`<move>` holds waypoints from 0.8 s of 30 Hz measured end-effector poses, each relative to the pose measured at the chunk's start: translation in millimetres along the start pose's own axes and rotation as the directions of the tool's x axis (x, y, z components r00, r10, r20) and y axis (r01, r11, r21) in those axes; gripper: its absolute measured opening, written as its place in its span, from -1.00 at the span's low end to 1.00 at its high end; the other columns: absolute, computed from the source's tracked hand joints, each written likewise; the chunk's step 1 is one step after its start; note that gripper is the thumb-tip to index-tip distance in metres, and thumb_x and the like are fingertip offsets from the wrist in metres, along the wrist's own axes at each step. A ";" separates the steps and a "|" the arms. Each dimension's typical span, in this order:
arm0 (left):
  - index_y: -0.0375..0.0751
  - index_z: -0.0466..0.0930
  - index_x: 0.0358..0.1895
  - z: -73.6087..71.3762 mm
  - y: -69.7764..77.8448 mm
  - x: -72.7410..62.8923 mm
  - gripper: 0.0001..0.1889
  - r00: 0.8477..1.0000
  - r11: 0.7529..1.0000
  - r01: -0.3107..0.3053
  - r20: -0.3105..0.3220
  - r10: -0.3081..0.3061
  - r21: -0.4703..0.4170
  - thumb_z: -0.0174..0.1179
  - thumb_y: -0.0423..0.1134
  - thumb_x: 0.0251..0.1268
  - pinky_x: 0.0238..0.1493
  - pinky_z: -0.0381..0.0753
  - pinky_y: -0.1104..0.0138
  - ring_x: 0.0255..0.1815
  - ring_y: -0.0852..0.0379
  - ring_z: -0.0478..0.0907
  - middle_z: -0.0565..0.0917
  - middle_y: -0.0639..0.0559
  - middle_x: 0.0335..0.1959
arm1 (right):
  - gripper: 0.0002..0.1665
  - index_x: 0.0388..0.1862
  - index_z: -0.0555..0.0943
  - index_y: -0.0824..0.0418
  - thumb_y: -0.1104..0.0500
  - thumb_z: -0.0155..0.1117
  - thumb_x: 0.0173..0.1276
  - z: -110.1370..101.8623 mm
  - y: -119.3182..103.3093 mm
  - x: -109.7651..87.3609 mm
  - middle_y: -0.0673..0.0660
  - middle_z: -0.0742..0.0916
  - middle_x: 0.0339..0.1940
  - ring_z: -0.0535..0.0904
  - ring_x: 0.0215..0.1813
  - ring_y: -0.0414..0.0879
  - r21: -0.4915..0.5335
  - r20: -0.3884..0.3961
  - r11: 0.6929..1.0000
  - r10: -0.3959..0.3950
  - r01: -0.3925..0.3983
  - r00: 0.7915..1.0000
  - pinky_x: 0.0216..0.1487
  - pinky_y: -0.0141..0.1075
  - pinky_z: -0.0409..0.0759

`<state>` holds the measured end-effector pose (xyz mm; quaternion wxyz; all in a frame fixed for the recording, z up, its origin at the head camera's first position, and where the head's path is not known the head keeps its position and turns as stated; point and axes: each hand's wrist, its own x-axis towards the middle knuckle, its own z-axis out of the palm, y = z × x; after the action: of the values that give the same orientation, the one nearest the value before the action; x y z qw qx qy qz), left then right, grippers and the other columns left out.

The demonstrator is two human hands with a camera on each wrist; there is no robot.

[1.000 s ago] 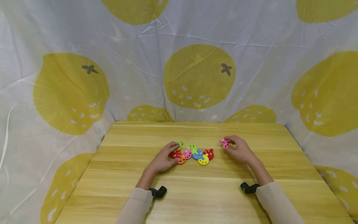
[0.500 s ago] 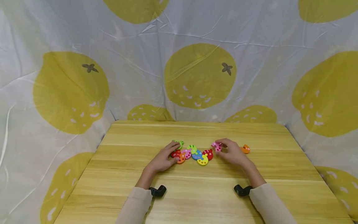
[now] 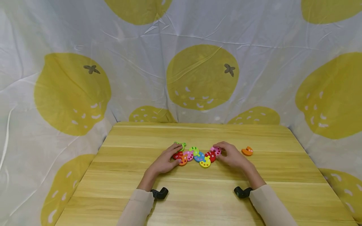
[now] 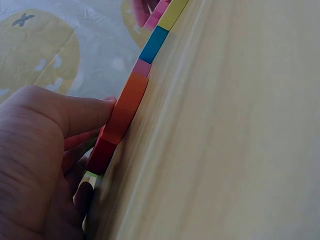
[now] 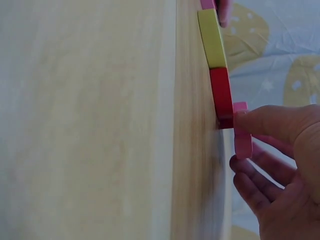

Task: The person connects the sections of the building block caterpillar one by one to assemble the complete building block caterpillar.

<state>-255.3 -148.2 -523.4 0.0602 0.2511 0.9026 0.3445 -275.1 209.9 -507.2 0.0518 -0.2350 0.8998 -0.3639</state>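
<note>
A chain of colourful numbered puzzle pieces lies on the wooden table. My left hand (image 3: 166, 160) holds its left end, thumb at the orange dotted piece (image 4: 127, 107), fingers over the green piece (image 3: 182, 146) and red piece (image 3: 177, 155). In my right hand (image 3: 234, 157) is a pink dotted puzzle piece (image 3: 217, 150), pinched between thumb and fingers. It meets the striped red piece (image 3: 209, 156) at the chain's right end. The right wrist view shows the pink piece (image 5: 243, 142) slightly raised above the red one (image 5: 222, 92). Whether they interlock, I cannot tell.
A loose orange piece (image 3: 247, 151) marked 10 lies right of my right hand. Between the hands are pink (image 3: 188, 155), light green (image 3: 194, 150), blue (image 3: 199, 156) and yellow pieces (image 3: 205, 161). Behind the table (image 3: 198, 201) hangs a lemon-print cloth (image 3: 152, 72).
My right hand has moved left with the pink piece, bringing it to the chain's red end. The loose orange piece has come into sight. My left hand has stayed in place.
</note>
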 end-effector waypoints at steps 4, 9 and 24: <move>-0.18 0.29 0.58 0.4 0.1 0.2 -0.34 1.000 1.000 0.007 -0.001 -0.007 0.010 0.20 -0.14 0.49 0.64 0.08 -0.15 0.72 -0.12 -0.05 0.19 -0.02 0.66 | -0.46 0.37 0.56 0.25 0.25 0.36 0.43 0.9 0.7 1.3 0.21 0.64 0.32 0.56 0.36 0.17 -0.002 0.006 1.000 -0.004 0.004 1.000 0.43 0.13 0.48; -0.21 0.30 0.57 0.7 0.6 0.4 -0.36 1.000 1.000 -0.006 -0.008 0.006 -0.001 0.20 -0.15 0.49 0.62 0.11 -0.18 0.71 -0.17 -0.02 0.22 -0.07 0.65 | -0.46 0.38 0.57 0.24 0.26 0.35 0.43 1.7 2.2 2.3 0.19 0.63 0.32 0.53 0.38 0.17 -0.015 0.020 1.000 0.001 -0.001 1.000 0.47 0.14 0.44; -0.14 0.31 0.57 1.5 -2.3 0.9 -0.33 1.000 1.000 0.016 -0.002 -0.016 0.005 0.24 -0.14 0.45 0.64 0.09 -0.14 0.72 -0.10 -0.04 0.22 0.00 0.65 | -0.56 0.33 0.60 0.25 0.27 0.26 0.49 2.7 6.0 -0.2 0.17 0.66 0.28 0.55 0.36 0.15 0.007 0.034 0.999 -0.038 0.038 0.999 0.46 0.14 0.45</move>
<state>-256.6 -148.4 -526.0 0.0614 0.2435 0.9055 0.3421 -276.5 212.0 -513.3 0.0609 -0.2581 0.8929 -0.3638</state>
